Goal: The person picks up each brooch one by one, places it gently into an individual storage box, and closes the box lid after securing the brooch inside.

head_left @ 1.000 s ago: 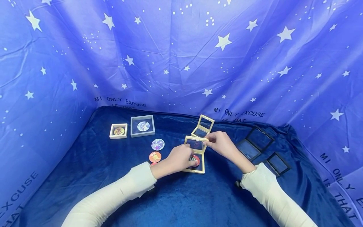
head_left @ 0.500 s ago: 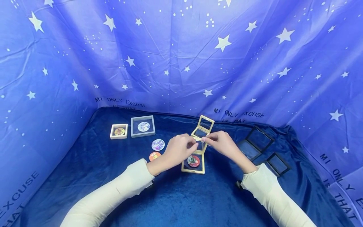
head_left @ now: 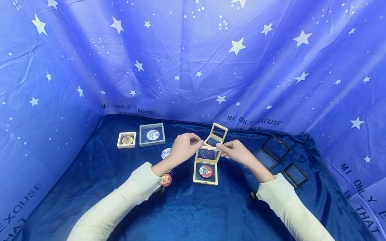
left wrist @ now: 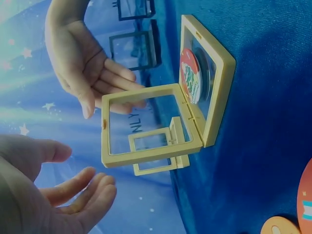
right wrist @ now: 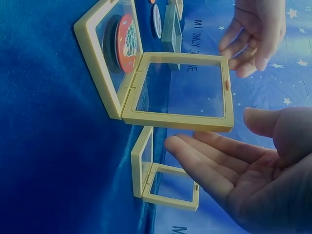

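Note:
A yellow-cream display frame (head_left: 205, 183) with clear film stands open on the blue cloth, its lid (left wrist: 151, 154) raised. On the lower film lies a round red badge (head_left: 206, 171) with a green and white picture. My left hand (head_left: 187, 147) hovers at the lid's upper left, its fingers loosely bent and apart from the rim in the left wrist view. At the lid's right side is my right hand (head_left: 237, 153). Its fingers are extended close to the lid's edge and its thumb stands clear; whether a fingertip touches the rim I cannot tell. Neither hand holds anything.
Behind the lid stands a smaller open cream frame (head_left: 220, 126). Two open black frames (head_left: 282, 141) lie to the right. At the back left are a closed grey frame (head_left: 152, 144) and a small cream one (head_left: 126, 146), each with a badge. Loose badges (head_left: 166, 180) lie left, partly hidden by my left arm.
My left hand has lifted off the badge and moved up and left to the lid's upper corner. The badge now shows fully. My right hand has stayed near the lid's right corner.

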